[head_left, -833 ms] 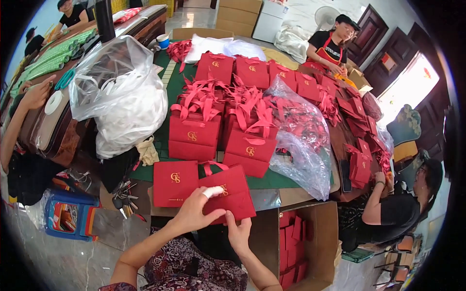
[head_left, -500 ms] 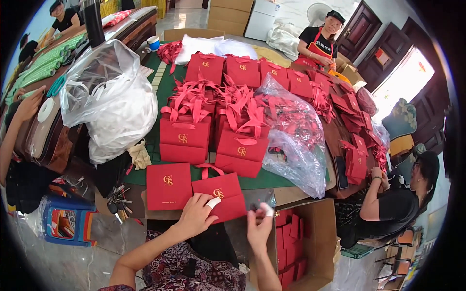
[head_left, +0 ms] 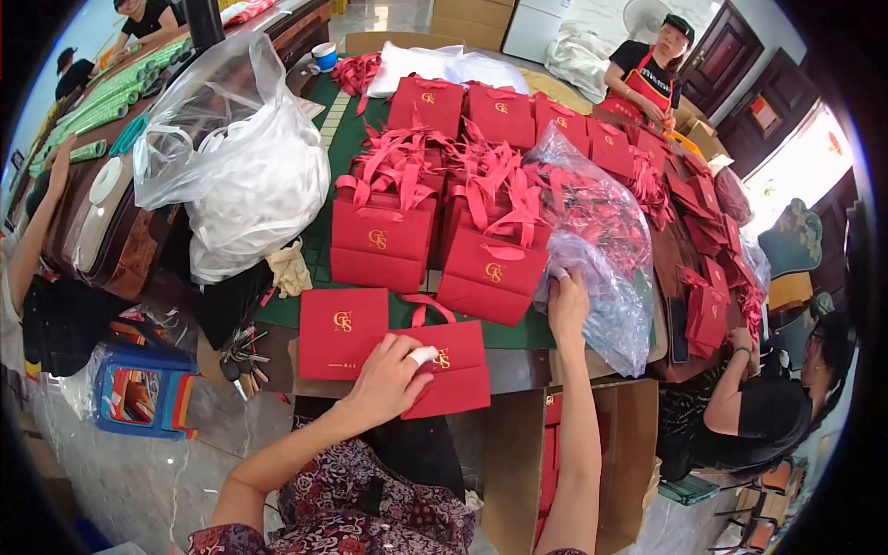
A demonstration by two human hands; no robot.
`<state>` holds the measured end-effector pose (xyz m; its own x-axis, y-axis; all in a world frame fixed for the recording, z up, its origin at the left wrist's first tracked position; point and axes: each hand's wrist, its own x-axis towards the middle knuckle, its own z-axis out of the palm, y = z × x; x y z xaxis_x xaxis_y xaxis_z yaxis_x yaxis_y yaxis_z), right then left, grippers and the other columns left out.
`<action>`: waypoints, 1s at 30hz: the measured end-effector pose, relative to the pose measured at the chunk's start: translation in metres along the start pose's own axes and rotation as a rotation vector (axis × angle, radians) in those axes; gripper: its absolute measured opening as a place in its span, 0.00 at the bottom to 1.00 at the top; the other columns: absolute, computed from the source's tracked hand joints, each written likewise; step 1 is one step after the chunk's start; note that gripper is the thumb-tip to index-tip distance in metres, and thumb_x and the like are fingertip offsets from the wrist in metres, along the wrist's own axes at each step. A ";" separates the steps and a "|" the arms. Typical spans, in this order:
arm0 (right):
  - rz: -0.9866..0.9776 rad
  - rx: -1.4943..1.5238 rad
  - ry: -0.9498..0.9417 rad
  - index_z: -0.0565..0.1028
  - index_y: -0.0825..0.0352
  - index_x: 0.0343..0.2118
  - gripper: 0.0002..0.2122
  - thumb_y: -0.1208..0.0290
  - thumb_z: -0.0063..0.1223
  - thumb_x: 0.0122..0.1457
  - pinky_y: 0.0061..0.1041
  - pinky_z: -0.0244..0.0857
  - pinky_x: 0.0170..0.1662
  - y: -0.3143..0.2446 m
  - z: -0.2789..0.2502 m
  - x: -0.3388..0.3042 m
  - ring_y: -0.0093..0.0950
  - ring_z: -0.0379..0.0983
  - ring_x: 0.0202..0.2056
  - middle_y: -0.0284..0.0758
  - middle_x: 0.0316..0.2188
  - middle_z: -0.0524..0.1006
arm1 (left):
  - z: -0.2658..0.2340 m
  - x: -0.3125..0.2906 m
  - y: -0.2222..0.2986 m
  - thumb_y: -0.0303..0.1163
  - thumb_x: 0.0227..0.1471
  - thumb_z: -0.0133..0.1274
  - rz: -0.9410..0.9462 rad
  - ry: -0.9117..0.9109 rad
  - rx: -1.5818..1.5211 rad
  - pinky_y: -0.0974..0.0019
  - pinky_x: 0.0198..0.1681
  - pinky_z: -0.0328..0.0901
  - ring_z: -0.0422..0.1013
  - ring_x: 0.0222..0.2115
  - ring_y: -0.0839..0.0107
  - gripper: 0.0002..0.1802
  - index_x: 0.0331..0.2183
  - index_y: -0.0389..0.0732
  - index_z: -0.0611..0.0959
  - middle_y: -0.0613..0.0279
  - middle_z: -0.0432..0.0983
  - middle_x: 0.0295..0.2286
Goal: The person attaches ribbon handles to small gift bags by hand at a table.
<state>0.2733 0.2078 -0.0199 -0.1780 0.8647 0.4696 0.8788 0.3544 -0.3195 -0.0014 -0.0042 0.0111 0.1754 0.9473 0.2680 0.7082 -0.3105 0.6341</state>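
My left hand (head_left: 388,379), with a white wrap on one finger, is closed over the left part of a red paper gift bag (head_left: 462,375) lying flat at the table's near edge. A red ribbon handle (head_left: 427,310) sticks out from that bag's top. Left of it lies a flat red card or box lid (head_left: 343,333) with a gold emblem. My right hand (head_left: 567,301) reaches forward to a clear plastic bag (head_left: 610,319) with red ribbons (head_left: 592,199) inside. Its fingertips are at the plastic, partly hidden, so their grip is unclear.
Standing red gift bags (head_left: 381,245) fill the middle of the table. White ribbon lies in a plastic bag (head_left: 250,185) at left. An open cardboard box (head_left: 629,462) with red bags stands below my right forearm. Co-workers sit at right (head_left: 777,398) and stand at far right (head_left: 652,79).
My right hand has moved up and forward from above the cardboard box to the clear plastic bag. My left hand stays on the red gift bag. The whole view has shifted slightly.
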 end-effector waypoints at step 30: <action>-0.209 0.269 -0.094 0.79 0.62 0.34 0.08 0.73 0.64 0.50 0.32 0.61 0.36 -0.135 -0.051 -0.107 0.33 0.71 0.33 0.33 0.30 0.75 | 0.020 0.034 -0.010 0.27 0.42 0.63 -0.149 -0.061 -0.081 0.56 0.44 0.61 0.67 0.40 0.54 0.23 0.43 0.39 0.78 0.53 0.74 0.36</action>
<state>0.1965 0.0498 0.0146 -0.3926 0.7882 0.4739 0.6732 0.5973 -0.4358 0.0107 0.0324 -0.0009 0.1151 0.9856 0.1239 0.6727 -0.1692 0.7203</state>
